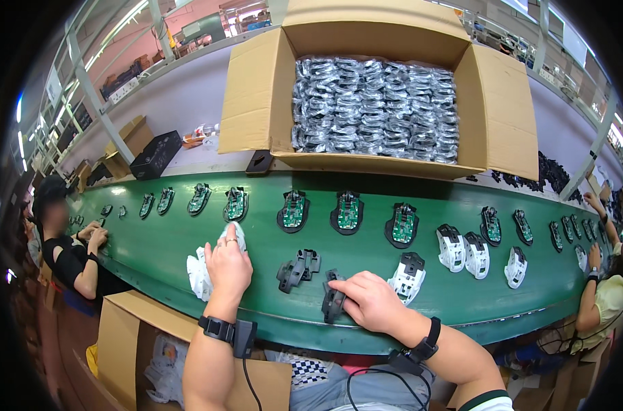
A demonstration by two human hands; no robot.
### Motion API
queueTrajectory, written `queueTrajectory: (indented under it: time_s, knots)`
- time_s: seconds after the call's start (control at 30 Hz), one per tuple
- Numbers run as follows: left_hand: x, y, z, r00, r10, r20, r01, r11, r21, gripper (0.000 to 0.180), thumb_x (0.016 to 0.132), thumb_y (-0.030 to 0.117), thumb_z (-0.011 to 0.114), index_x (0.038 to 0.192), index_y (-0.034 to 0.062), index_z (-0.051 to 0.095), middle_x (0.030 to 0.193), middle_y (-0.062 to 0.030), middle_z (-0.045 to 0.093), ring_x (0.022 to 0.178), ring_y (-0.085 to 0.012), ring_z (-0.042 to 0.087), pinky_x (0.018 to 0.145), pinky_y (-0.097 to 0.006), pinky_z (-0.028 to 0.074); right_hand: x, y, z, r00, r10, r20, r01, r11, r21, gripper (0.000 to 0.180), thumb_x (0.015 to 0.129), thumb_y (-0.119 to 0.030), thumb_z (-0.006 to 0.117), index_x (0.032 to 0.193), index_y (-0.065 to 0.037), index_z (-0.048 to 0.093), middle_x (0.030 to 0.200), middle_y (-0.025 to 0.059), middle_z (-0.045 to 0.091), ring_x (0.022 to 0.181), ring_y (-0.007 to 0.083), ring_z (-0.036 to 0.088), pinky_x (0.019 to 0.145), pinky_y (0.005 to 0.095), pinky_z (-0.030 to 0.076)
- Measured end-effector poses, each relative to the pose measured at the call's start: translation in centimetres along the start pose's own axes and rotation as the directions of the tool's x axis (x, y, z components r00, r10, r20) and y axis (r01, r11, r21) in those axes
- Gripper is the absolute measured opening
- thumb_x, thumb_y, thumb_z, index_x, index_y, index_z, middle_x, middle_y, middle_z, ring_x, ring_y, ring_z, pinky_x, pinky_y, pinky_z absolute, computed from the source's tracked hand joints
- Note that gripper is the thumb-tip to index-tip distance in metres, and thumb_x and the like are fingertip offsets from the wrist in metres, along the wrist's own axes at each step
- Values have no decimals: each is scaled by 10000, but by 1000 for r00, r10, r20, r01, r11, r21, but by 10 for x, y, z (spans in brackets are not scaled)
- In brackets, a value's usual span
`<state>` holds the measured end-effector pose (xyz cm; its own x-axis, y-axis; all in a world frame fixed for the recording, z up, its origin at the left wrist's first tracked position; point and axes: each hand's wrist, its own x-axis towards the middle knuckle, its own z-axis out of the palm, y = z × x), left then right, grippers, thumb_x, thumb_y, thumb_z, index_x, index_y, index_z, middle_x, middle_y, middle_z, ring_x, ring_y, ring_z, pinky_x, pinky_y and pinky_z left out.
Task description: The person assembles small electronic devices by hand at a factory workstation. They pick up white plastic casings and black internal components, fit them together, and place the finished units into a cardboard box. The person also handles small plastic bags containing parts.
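Note:
My left hand is closed on a smooth white piece, seemingly a mouse shell, mostly covered by the fingers. More white pieces lie against its left side; their exact shape is hard to make out. My right hand pinches a dark grey plastic mouse part near the belt's front edge. Between the hands sit similar dark grey parts, close together. Just right of my right hand rests a white mouse shell with a dark end. Mouse bases with green circuit boards line the belt beyond.
A green conveyor belt runs across. Behind it stands an open carton packed with clear-wrapped pieces. More white shells lie to the right. Co-workers work at both ends. Another open carton stands below the belt, lower left.

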<state>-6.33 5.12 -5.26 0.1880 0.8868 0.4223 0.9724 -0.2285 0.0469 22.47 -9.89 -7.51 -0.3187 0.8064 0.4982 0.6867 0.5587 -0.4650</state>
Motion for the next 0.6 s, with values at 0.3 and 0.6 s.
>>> queueTrajectory:
  time_s: [0.3,0.6]
  knots:
    - [-10,36,-21,971,83,-225,-211,742,-636,400,899,27,641,1287,-61,595,1121,-215,716,1026,-291,714,899,-368,555,7,17,-17,925,257,-280,-299,947,-118,562,831,47,572,1375,-79,631,1038,154,667,960,359,628,864,443,528]
    - [-8,24,-24,996,-48,81,87,799,-596,514,820,196,827,1230,-26,611,1037,-166,747,893,-256,736,794,-367,590,-2,18,-22,941,327,-88,-339,908,-247,528,828,-163,748,1310,10,620,1380,233,562,1263,413,543,1089,474,460]
